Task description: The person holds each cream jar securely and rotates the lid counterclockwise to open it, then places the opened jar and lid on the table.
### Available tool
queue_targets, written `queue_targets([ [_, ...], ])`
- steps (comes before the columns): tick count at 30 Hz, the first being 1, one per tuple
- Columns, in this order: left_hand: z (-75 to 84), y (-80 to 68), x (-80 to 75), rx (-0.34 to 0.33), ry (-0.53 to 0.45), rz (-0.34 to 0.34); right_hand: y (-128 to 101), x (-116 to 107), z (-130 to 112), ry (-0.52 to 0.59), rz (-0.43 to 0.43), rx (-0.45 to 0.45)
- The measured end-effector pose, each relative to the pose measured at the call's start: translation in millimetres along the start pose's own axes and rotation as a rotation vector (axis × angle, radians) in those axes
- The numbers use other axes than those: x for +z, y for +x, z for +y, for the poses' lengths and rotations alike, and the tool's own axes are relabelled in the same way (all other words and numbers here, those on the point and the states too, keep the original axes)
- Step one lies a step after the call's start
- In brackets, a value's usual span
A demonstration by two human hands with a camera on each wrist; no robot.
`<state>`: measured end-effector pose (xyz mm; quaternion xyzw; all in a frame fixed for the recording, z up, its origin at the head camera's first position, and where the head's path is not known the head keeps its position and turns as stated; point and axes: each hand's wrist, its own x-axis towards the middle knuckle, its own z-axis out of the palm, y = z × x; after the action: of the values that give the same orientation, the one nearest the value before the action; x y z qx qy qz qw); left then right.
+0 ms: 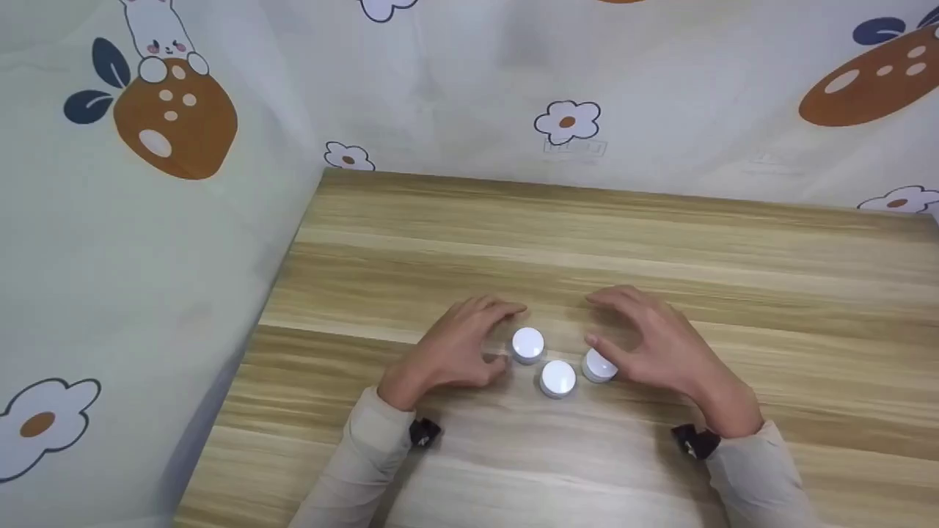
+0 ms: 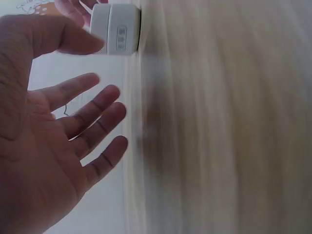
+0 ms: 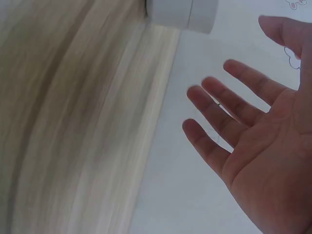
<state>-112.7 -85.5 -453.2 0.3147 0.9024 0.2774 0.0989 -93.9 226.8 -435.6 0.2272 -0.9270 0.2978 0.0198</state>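
Three small round white jars with lids stand close together on the wooden table: a left jar (image 1: 528,345), a front middle jar (image 1: 557,379) and a right jar (image 1: 599,366). Just left of the group is my left hand (image 1: 461,345), its thumb and fingers spread apart and holding nothing. On the other side, my right hand (image 1: 656,345) is also spread and holds nothing; its thumb partly covers the right jar from above. In the left wrist view a white jar (image 2: 115,29) appears beyond the thumb. The right wrist view shows part of a white jar (image 3: 183,12) at the top edge.
The wood-grain table (image 1: 455,249) runs back to a pale wall covering (image 1: 455,95) printed with flowers and fruit. A similar covering (image 1: 147,279) borders the table's left side. Dark wrist cameras sit at both sleeve cuffs.
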Motion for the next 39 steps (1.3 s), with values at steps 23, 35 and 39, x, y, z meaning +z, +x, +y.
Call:
queue_targets([
  [23, 3.7, 7.8, 15.6, 0.035, 0.028, 0.015, 3.3, 22.9, -19.3, 0.016, -0.004, -0.084],
  [35, 4.1, 11.7, 11.6, 0.018, 0.035, 0.061, 11.6, 28.2, -27.8, 0.037, 0.016, -0.096],
  [39, 6.6, 15.5, 10.9, 0.007, 0.034, 0.087, 16.0, 28.5, -31.8, 0.030, 0.036, -0.099],
])
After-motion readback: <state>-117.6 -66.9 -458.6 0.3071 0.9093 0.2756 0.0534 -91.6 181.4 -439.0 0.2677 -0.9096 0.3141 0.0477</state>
